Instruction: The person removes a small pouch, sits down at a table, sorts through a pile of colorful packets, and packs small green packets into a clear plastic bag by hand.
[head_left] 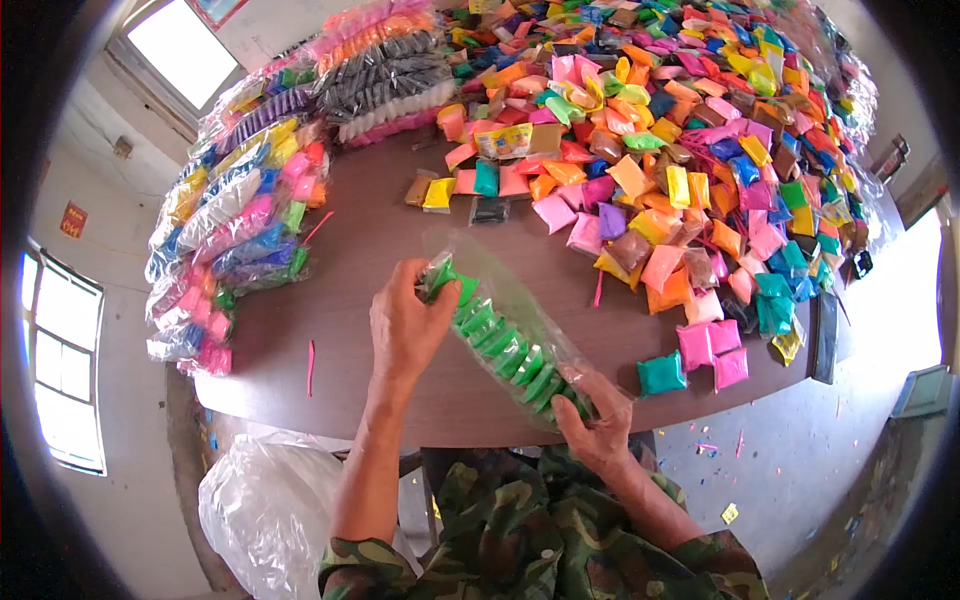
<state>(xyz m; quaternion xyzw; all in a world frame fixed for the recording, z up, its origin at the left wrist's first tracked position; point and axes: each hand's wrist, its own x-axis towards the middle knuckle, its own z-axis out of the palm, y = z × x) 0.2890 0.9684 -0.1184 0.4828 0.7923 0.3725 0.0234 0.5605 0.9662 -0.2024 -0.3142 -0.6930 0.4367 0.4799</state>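
A long clear bag of green packets (503, 345) is held slantwise over the brown table (370, 220). My left hand (412, 318) grips its upper left end, thumb on top and fingers curled behind the plastic. At the lower right end, my right hand (598, 412) is closed round the bag, with the thumb in front. Inside, the green packets lie stacked in a row. Just right of my right hand are a teal packet (662, 374) and several pink packets (712, 345).
A big heap of loose coloured packets (640, 180) covers the table's right and back. Filled bags (230, 220) are stacked at the left and back left. A pink strip (311, 368) lies near the left front edge. A white plastic sack (270, 500) stands below the table.
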